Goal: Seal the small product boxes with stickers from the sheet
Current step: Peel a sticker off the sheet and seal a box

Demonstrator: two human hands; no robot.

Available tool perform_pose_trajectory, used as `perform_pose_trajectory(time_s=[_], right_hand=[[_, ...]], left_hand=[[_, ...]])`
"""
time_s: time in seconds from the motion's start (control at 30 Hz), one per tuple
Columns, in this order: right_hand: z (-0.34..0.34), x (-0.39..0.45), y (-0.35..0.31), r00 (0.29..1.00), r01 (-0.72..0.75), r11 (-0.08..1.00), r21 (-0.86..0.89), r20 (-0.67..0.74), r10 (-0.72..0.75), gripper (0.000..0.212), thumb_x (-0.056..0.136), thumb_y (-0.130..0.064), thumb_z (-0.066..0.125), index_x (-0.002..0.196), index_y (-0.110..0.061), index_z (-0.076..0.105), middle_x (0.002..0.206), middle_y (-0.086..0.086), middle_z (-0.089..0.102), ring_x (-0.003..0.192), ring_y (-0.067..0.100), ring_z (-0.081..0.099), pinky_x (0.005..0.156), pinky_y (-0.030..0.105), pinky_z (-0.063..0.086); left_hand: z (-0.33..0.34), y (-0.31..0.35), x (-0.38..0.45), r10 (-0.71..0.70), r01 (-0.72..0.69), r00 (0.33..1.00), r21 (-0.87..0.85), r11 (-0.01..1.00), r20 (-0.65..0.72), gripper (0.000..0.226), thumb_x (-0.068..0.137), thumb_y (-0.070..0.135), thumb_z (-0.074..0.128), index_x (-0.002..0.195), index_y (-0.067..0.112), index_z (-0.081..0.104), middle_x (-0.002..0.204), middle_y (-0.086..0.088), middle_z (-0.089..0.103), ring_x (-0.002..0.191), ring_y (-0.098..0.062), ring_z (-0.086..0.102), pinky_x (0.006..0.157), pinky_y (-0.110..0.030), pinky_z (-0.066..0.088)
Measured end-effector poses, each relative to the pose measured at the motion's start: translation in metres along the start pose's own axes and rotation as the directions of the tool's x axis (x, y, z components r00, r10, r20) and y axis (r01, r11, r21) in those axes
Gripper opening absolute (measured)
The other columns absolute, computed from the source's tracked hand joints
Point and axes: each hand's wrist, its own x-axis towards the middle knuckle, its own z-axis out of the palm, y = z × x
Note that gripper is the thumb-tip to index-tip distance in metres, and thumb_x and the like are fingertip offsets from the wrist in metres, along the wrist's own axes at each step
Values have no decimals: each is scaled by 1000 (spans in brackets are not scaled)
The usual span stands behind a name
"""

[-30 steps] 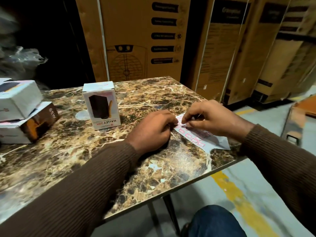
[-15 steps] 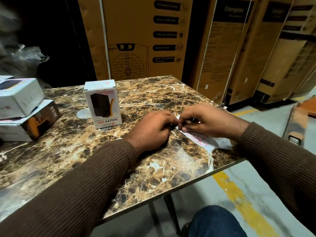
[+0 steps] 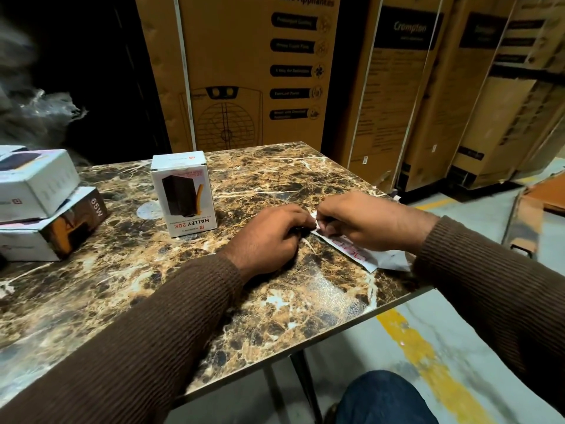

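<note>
A white sticker sheet with red stickers lies near the right edge of the marble table. My right hand rests on the sheet, its fingertips pinching at the sheet's far left end. My left hand lies curled on the table, fingertips meeting the right hand's at that same end of the sheet. A small white product box marked HALLEY 20K stands upright to the left of my hands, apart from them. The sticker itself is hidden by my fingers.
Two more white product boxes are stacked at the table's left edge. Tall brown cartons stand behind the table. The table's right edge drops to a grey floor with a yellow line. My knee shows below.
My right hand has slid a little left along the sheet, covering more of it, and its fingertips now meet my left hand's. The boxes have not moved.
</note>
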Motion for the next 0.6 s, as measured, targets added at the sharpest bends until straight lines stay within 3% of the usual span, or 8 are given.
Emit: perform_pose_trajectory(time_s=[0.1,0.23,0.33,0.43,0.5,0.6], right_hand=[[-4,-3,1,1000,-18,999,49,-6,18,19,105,-14,51,93,-28,53,89,-11,62,84,8,60,71,29,48],[-10,-10,1,999,-5,996,87,-44,9,19,106,-12,52,97,-28,56,87,-12,66,81,4,61,72,31,54],[-10,-15,2,990,36,986,164,-141,-13,12,105,-20,60,99,-30,62,90,-15,68,86,3,63,76,32,56],[-4,-17,6,969,24,982,188,-245,24,8,101,-25,65,94,-31,65,89,-17,67,87,2,64,76,34,58],[-2,-18,7,955,11,977,211,-292,53,9,99,-24,67,92,-30,67,86,-17,68,85,2,65,72,27,56],[0,-19,6,939,-24,966,259,-324,110,11,97,-19,71,92,-28,70,85,-17,70,86,1,66,70,14,50]], left_hand=[[1,-2,0,4,-4,1000,-4,1000,-2,37,105,3,54,137,16,67,138,4,64,119,-5,55,111,-28,45],[1,-4,0,4,-4,1000,12,1000,6,37,105,3,53,138,17,66,140,3,63,123,-7,56,114,-30,43],[0,-4,-2,3,-4,1000,6,1000,14,39,105,3,52,140,17,64,141,2,64,125,-9,56,115,-31,44],[-3,-5,-6,-19,24,999,-104,994,45,45,105,-2,47,144,16,60,145,-2,62,129,-10,56,114,-29,42],[-5,-6,-8,-40,46,998,-186,982,39,49,104,-4,44,145,18,58,148,-2,60,132,-9,56,112,-24,42],[-8,-7,-9,-88,75,996,-282,956,-32,53,103,-6,43,144,24,58,148,5,60,129,-3,56,97,-11,39]])
